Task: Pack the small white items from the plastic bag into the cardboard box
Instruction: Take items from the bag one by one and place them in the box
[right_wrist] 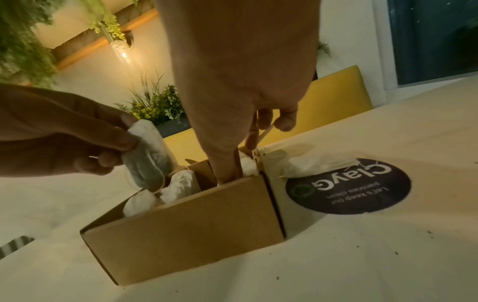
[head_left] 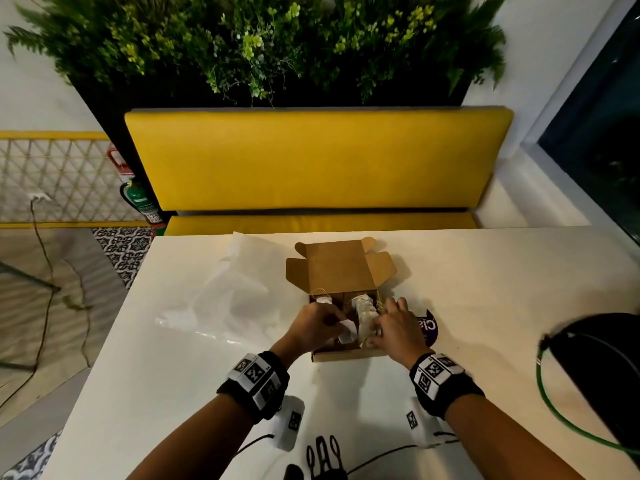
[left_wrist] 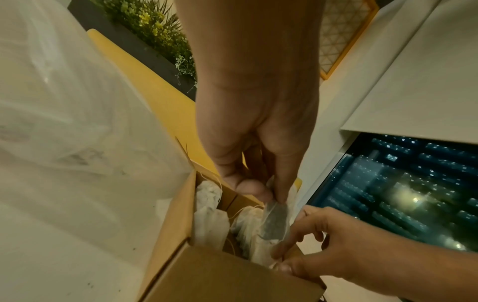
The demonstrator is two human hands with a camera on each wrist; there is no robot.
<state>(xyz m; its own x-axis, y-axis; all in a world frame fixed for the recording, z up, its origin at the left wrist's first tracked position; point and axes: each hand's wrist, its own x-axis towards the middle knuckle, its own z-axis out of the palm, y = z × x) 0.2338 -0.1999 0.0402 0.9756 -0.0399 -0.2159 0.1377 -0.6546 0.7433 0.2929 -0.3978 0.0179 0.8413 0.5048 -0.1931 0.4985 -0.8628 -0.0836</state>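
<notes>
An open cardboard box (head_left: 349, 353) stands mid-table with its lid (head_left: 337, 268) tipped back. Several small white tea bags (head_left: 363, 308) fill its compartments (left_wrist: 209, 222). My left hand (head_left: 337, 325) pinches one more tea bag (head_left: 347, 333) by its top (left_wrist: 275, 220), just above the box's near left part (right_wrist: 147, 155). My right hand (head_left: 377, 327) grips the box's right wall, thumb (right_wrist: 225, 173) inside and fingers (right_wrist: 284, 120) curled over the edge. The crumpled clear plastic bag (head_left: 225, 299) lies flat to the left of the box (left_wrist: 64, 122).
A dark round sticker (head_left: 429, 327) lies on the white table (head_left: 502, 271) right of the box (right_wrist: 348, 186). A black domed object (head_left: 595, 368) with a green cable (head_left: 554, 410) sits at the right edge. A yellow bench (head_left: 318, 161) stands behind the table.
</notes>
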